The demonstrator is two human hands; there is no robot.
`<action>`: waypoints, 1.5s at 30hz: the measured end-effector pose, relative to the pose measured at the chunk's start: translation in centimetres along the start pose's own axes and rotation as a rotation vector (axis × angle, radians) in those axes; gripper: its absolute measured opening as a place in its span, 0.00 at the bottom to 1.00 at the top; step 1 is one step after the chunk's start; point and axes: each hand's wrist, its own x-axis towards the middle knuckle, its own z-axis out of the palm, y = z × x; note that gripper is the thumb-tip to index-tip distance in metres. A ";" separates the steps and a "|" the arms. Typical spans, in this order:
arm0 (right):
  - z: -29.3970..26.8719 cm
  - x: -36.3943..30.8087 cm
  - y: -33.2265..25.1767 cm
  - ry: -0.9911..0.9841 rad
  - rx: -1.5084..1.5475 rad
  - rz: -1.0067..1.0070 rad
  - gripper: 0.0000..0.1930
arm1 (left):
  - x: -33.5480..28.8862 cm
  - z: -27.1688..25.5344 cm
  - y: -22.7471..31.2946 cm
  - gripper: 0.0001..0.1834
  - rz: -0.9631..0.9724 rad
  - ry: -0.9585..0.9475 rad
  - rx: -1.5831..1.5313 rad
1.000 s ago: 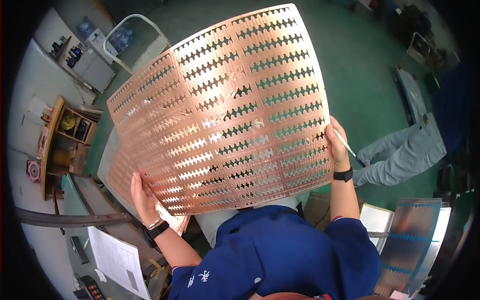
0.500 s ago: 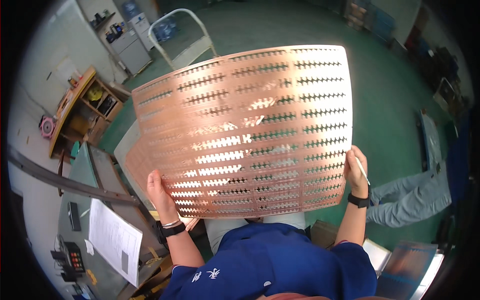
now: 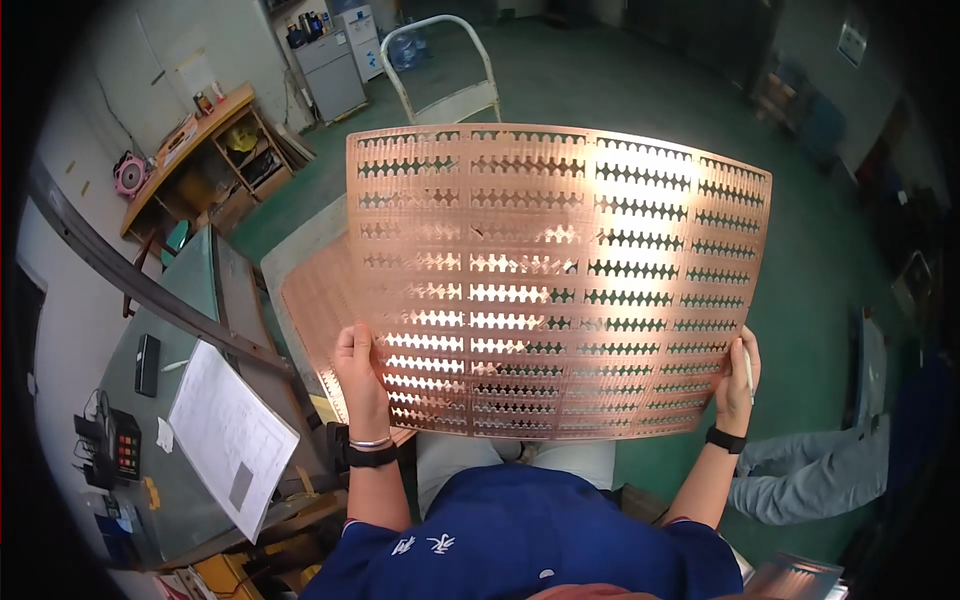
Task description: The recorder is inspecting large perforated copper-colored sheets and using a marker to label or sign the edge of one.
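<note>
A large thin copper sheet (image 3: 530, 222), punched with rows of toothed slots, is held up in front of me and bows slightly. My left hand (image 3: 362, 372) grips its lower left edge, thumb on the near face. At the lower right edge, my right hand (image 3: 738, 388) pinches the sheet and also keeps a slim white pen-like stick (image 3: 748, 378) between its fingers. Light glares off the sheet's middle and upper right; floor shows through many slots. Behind its left side lie more copper sheets (image 3: 315, 290), partly hidden by it.
On the left stands a worktable (image 3: 200, 310) with printed paper (image 3: 235, 440) and a keypad device (image 3: 125, 440). A dark metal bar (image 3: 140, 290) crosses above it. A trolley (image 3: 455, 105) stands beyond the sheet. Another person's grey-trousered legs (image 3: 815, 480) are at right.
The sheet has shifted right in view and tilted, its left top corner rising and its right top corner dropping. Both hands keep their grip. The surroundings have shifted in view too.
</note>
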 end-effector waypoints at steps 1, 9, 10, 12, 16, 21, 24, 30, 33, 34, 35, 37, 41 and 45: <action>-0.2 0.0 0.2 -0.008 -0.001 0.003 0.14 | 0.0 -0.2 0.0 0.11 0.000 0.008 0.000; -2.6 0.2 1.1 0.029 -0.063 0.030 0.15 | 0.3 -0.1 0.5 0.10 -0.087 -0.079 -0.042; -2.5 0.3 1.2 0.028 -0.064 0.031 0.15 | 0.3 -0.1 0.6 0.10 -0.088 -0.078 -0.042; -2.3 0.7 1.3 -0.001 -0.036 0.034 0.15 | 0.4 -0.2 0.6 0.10 -0.108 -0.086 -0.087; -1.9 0.5 1.3 0.023 -0.056 0.042 0.15 | 0.9 -1.0 -0.2 0.10 -0.131 -0.095 -0.106; -2.2 -0.1 2.0 0.117 -0.044 -0.036 0.15 | 0.1 0.1 1.2 0.06 -0.202 -0.155 -0.234; -2.8 0.7 2.6 0.127 -0.043 -0.039 0.14 | 0.7 -0.7 0.4 0.07 -0.160 -0.188 -0.230; -3.6 2.5 1.6 0.106 0.068 -0.164 0.13 | 1.7 -0.3 0.1 0.06 0.058 -0.336 -0.310; -1.5 3.4 1.8 0.166 0.124 -0.218 0.13 | 2.8 0.3 -1.6 0.07 0.150 -0.312 -0.245; -0.1 3.4 1.9 0.174 0.071 -0.277 0.15 | 3.0 0.5 -2.0 0.05 0.152 -0.319 -0.189; 1.4 3.2 1.7 0.165 0.007 -0.334 0.17 | 3.7 0.0 -2.9 0.05 0.131 -0.320 -0.187; 4.4 3.1 0.9 0.126 -0.046 -0.359 0.17 | 5.2 -1.0 -4.3 0.06 0.092 -0.452 -0.275; 6.9 2.4 1.9 0.062 -0.021 -0.326 0.17 | 1.1 4.3 -0.4 0.17 -0.424 -0.322 -0.710; 7.1 2.3 3.2 0.003 0.074 -0.233 0.17 | 0.5 4.0 -1.1 0.18 -0.284 -0.361 -0.300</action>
